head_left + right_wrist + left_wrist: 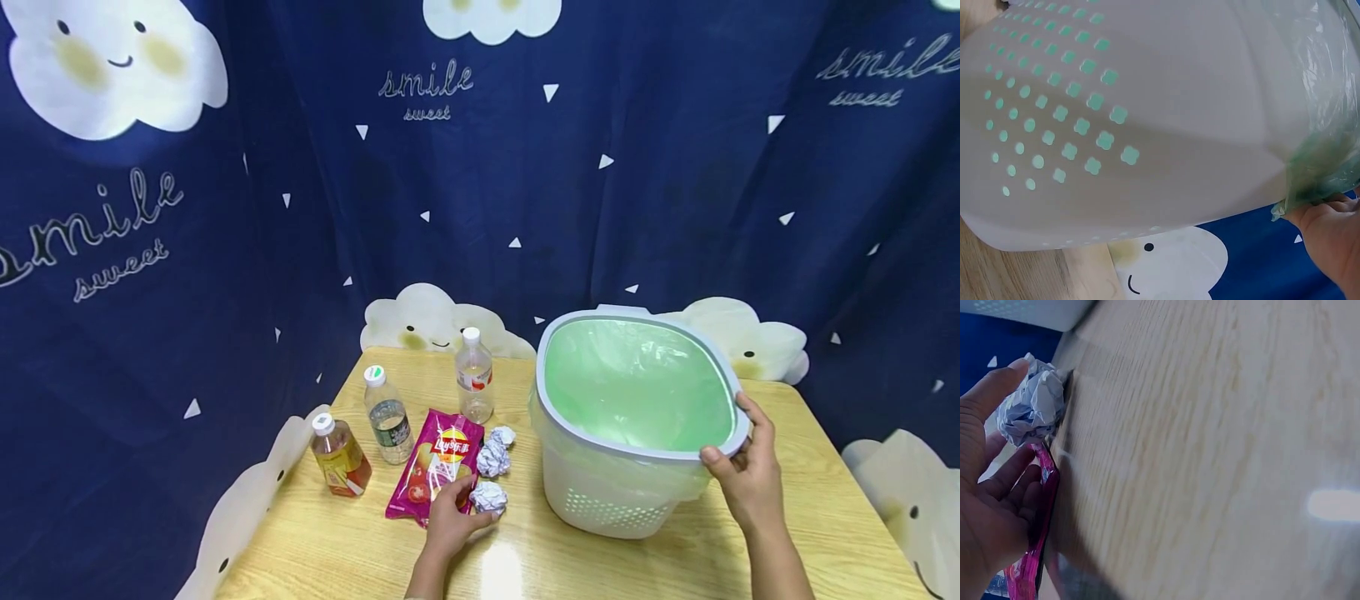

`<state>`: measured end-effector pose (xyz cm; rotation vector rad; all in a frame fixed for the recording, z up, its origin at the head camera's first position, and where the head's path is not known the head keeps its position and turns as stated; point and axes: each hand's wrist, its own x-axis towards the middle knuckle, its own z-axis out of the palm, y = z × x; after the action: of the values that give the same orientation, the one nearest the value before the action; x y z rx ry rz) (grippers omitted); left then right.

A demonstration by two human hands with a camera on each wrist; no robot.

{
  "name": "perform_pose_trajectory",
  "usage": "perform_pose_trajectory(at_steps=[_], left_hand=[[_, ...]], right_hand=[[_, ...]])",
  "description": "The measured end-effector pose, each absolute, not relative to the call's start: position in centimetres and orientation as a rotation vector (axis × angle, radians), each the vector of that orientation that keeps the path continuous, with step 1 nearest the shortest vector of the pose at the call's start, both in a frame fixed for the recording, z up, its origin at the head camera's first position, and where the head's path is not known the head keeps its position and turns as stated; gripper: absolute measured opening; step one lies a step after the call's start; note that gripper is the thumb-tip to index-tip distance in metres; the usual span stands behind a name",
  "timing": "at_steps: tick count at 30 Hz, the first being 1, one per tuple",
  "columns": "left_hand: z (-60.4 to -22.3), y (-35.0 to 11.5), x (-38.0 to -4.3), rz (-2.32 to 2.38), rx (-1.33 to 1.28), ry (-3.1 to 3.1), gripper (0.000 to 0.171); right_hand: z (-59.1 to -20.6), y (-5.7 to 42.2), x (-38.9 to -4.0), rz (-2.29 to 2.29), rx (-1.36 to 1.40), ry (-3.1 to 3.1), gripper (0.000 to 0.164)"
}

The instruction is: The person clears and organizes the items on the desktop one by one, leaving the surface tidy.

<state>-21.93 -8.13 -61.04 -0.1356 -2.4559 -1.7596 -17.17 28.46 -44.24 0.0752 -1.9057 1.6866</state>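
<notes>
My left hand [447, 527] is at a crumpled paper ball [489, 497] on the table, thumb and index finger on either side of it. In the left wrist view the thumb lies against this paper ball [1034, 403], while the other fingers curl beside the magenta chip bag [433, 467]. Two more paper balls [493, 458] lie just behind. On the right, a pale trash bin [573, 487] with a grey rim and green plastic liner [637, 383] leans toward me. My right hand [753, 479] grips its rim at the near right corner, thumb in front.
Left of the chip bag stand a bottle of amber drink [342, 458] and a clear water bottle [390, 421]. Another clear bottle [474, 379] stands behind the bag. A dark blue curtain [480, 192] hangs around the wooden table [570, 575].
</notes>
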Motion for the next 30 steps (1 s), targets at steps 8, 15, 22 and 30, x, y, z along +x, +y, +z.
perform_pose_trajectory(at_steps=[8,15,22,30], left_hand=[[-61.36,-7.59,-22.13,-1.549,-0.088,-2.549,0.067],[-61.39,-7.19,-22.33,-1.427,-0.026,-2.576,0.061],[-61.55,-7.34,-22.64,-1.41,-0.002,-2.554,0.059],[-61.53,-7.32,-21.93,-1.486,-0.044,-2.437,0.06]], right_hand=[[-44.15,28.49,-16.97,1.755,0.128,-1.841,0.076],[-43.88,28.71,-17.01,1.806,0.177,-1.874,0.079],[-44.09,28.56,-17.19,1.827,0.193,-1.854,0.079],[-43.75,28.88,-16.82,1.693,0.19,-1.973,0.079]])
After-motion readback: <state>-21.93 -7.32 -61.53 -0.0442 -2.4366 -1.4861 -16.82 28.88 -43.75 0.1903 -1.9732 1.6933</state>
